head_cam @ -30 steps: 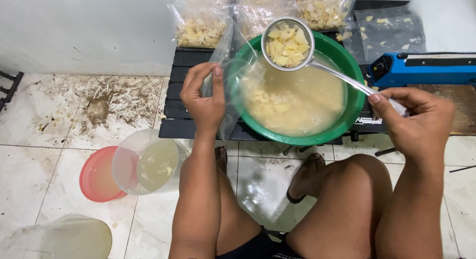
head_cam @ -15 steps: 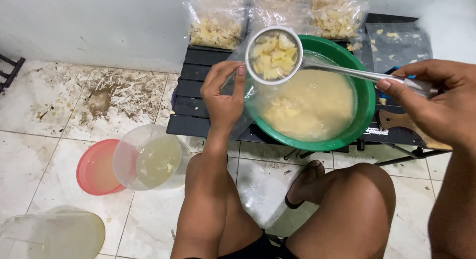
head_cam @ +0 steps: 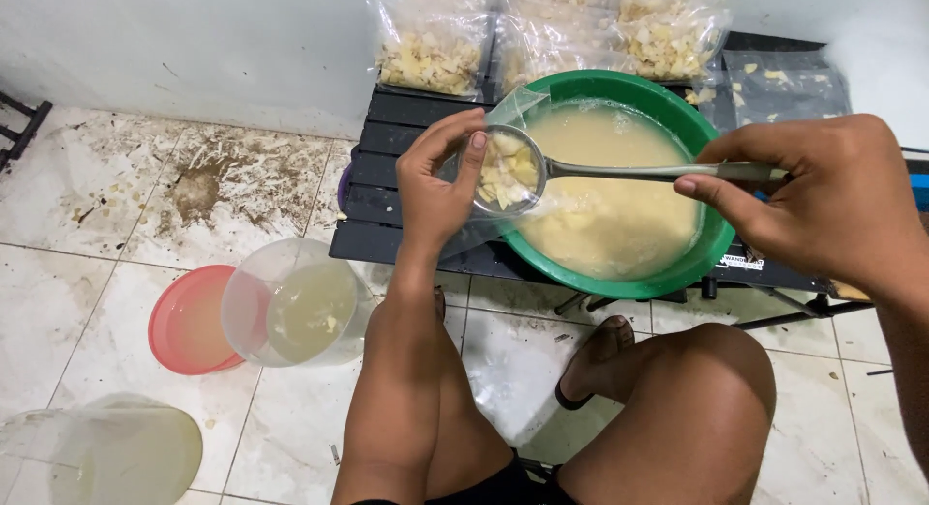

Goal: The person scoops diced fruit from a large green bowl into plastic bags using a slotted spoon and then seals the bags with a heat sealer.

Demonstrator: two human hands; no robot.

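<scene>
The right hand (head_cam: 823,200) grips the metal strainer ladle (head_cam: 508,171) by its handle, whose long axis runs leftward over the green basin (head_cam: 711,253). Its bowl of pale chunks sits at the mouth of a clear plastic bag (head_cam: 518,108), which the left hand (head_cam: 435,186) pinches open just beside the basin's left rim, over the tabletop (head_cam: 387,191).

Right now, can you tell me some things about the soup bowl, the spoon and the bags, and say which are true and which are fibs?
1. The right hand holds the metal strainer ladle by its handle. True.
2. The round green plastic basin is empty. False: it holds pale yellowish liquid.
3. The left hand holds a clear plastic bag at the ladle. True.
4. The red round lid sits on the black table. False: it lies on the floor tiles.
</scene>
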